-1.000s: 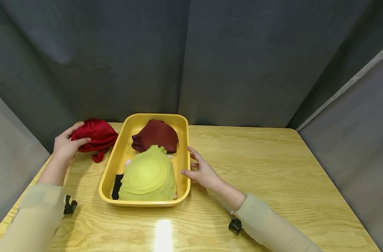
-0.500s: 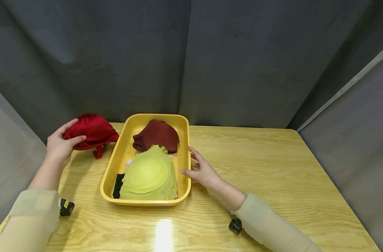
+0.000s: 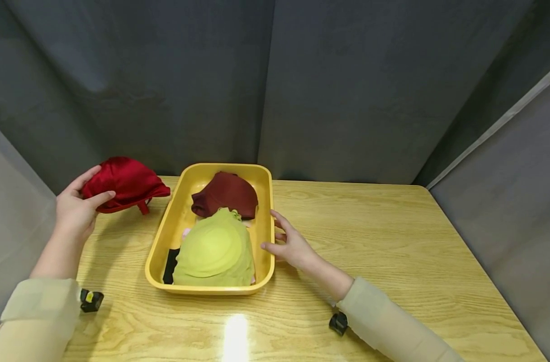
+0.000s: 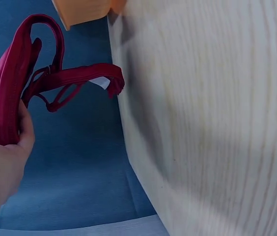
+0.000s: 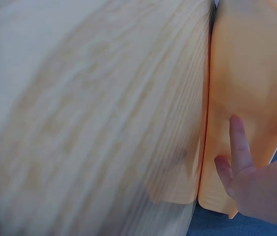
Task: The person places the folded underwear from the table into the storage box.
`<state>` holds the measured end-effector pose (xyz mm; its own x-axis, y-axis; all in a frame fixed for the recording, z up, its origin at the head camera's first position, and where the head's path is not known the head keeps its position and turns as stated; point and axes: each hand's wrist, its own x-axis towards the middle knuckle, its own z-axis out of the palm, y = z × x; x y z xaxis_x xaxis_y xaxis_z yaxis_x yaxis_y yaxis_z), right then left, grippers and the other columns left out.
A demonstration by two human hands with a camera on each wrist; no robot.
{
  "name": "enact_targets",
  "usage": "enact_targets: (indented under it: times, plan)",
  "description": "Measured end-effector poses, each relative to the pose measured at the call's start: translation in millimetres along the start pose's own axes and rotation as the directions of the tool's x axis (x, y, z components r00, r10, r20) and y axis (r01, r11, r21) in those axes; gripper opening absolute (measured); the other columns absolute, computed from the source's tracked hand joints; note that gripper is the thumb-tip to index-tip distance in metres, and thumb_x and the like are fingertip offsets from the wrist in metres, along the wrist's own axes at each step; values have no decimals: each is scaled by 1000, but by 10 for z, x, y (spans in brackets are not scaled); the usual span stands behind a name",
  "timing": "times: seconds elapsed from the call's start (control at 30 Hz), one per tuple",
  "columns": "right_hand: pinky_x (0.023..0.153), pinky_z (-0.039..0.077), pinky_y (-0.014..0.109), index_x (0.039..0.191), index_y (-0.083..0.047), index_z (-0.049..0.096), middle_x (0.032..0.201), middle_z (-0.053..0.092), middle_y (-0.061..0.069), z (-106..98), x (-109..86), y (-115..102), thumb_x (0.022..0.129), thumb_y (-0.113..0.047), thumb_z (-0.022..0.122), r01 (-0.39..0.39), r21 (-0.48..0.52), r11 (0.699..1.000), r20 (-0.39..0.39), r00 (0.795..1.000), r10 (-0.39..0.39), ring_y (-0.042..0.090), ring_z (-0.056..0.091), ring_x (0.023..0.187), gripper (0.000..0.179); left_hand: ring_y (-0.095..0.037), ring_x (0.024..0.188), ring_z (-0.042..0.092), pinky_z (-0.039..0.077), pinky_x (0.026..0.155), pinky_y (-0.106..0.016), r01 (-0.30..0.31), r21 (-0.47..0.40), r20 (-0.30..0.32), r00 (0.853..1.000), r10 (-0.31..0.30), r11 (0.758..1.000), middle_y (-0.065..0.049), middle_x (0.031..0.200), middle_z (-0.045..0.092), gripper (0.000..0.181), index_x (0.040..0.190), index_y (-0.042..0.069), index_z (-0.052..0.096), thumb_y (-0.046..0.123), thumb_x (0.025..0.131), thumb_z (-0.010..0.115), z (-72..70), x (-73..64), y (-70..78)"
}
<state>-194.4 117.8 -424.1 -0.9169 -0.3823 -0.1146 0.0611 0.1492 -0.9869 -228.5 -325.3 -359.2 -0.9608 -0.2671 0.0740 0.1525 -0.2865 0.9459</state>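
Note:
My left hand (image 3: 76,208) pinches a shiny red bra (image 3: 123,183), folded cup in cup, between thumb and fingers. It is lifted off the table, left of a yellow tray (image 3: 207,290). In the left wrist view the straps and band of the red bra (image 4: 11,93) dangle from the cups. My right hand (image 3: 297,251) holds the tray's right side, thumb over the rim. Its fingers lie along the outer wall of the tray (image 5: 256,64) in the right wrist view. Inside the tray, a yellow-green bra (image 3: 213,251) lies in front of a maroon bra (image 3: 230,196).
A black cloth (image 3: 171,266) and a bit of pink fabric (image 3: 186,233) show beside the yellow-green bra. The wooden table (image 3: 370,226) extends to the right. Grey curtains (image 3: 347,90) stand behind it and at both sides.
My left hand has moved left and up, raising the red bra from the table by the tray. The right hand stays at the tray's rim; the tray has barely shifted.

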Motion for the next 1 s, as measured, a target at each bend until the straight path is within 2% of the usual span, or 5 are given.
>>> enact_targets:
  times: [0.27, 0.47, 1.0]
  plan:
    - [77, 55, 42, 152, -19, 16, 152, 23, 16, -7, 9, 23, 86, -8, 68, 13, -22, 1000, 0, 1000, -13, 39, 42, 129, 85, -9, 95, 52, 51, 58, -15, -38, -71, 5, 999, 39, 997, 3, 120, 54, 68, 132, 15, 57, -18, 74, 67, 70, -34, 78]
    - [78, 54, 41, 152, -18, 16, 151, 24, 16, -10, 4, 24, 86, -11, 68, 21, -39, 999, -4, 1000, -21, 38, 43, 128, 85, -12, 102, 53, 54, 66, -21, -77, -138, 26, 996, 81, 987, -1, 123, 52, 68, 132, 12, 57, -22, 74, 64, 161, -63, 142]
    - [77, 54, 42, 152, -17, 14, 153, 20, 18, -18, 6, 15, 86, -8, 67, 23, -35, 999, -4, 1000, -23, 42, 41, 129, 85, -15, 103, 53, 54, 68, -21, -154, -159, 63, 984, 166, 975, -4, 123, 53, 66, 131, 8, 56, -24, 73, 63, 469, -130, 313]
